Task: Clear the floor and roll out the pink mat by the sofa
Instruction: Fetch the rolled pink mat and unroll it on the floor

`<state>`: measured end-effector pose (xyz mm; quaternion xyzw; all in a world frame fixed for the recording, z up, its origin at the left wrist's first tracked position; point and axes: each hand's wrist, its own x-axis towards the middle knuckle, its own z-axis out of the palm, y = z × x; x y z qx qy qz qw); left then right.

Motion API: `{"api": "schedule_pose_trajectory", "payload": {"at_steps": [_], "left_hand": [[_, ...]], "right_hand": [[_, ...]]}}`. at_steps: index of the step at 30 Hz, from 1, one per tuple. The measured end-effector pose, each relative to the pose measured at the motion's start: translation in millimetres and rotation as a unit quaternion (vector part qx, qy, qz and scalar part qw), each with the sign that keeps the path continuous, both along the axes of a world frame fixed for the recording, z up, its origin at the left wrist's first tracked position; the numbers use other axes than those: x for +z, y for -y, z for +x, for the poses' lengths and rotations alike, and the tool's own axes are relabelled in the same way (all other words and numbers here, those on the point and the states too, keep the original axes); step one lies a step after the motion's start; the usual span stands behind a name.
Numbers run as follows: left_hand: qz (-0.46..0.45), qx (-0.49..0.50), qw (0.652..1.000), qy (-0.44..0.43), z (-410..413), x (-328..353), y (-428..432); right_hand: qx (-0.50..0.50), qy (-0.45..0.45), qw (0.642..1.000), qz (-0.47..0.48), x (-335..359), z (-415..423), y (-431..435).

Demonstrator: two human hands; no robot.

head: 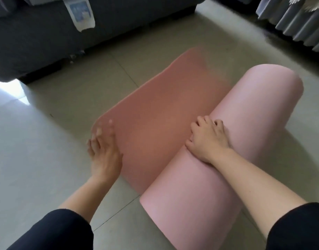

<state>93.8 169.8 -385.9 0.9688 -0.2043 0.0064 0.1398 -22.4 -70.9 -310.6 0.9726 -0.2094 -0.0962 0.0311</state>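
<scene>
Dark sleeves at the bottom corners, right hand (208,139) lay flat, fingers spread, on the pink mat's (155,114) rolled part, left hand (104,152) blurred, released at its unrolled edge, grey sofa (38,42) upper left.

Mat (155,109) on floor (47,141) before sofa (38,42)

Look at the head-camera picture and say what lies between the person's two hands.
In the head view, the flat unrolled part of the pink mat lies between the left hand and the right hand, which rests on the rolled part.
</scene>
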Motion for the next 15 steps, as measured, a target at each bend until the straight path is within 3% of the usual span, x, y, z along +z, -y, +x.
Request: {"api": "schedule_pose_trajectory", "payload": {"at_steps": [1, 3, 5, 6, 10, 12, 15], "left_hand": [[0.041, -0.086, 0.995, 0.024, -7, -6, 10], [0.103, -0.188, 0.975, -0.057, -19, -25, 32], [0.125, -0.178, 0.955, -0.203, -30, -42, 55], [0.131, -0.163, 0.950, -0.231, -34, -49, 63], [0.205, -0.105, 0.951, -0.208, -51, -48, 108], [0.198, -0.087, 0.954, -0.207, -54, -41, 132], [0.126, -0.268, 0.937, -0.185, -74, -38, 172]], "right_hand": [[-0.023, 0.000, 0.999, 0.024, -5, -10, 5], [-0.043, -0.007, 0.998, 0.046, -16, -30, 11], [-0.043, 0.000, 0.998, 0.052, -22, -49, 16], [-0.042, 0.006, 0.998, 0.054, -22, -55, 17], [-0.056, 0.067, 0.996, 0.010, -10, -78, 29], [-0.084, 0.099, 0.992, -0.005, 0, -88, 39], [-0.167, 0.156, 0.974, -0.008, 12, -129, 60]]}}
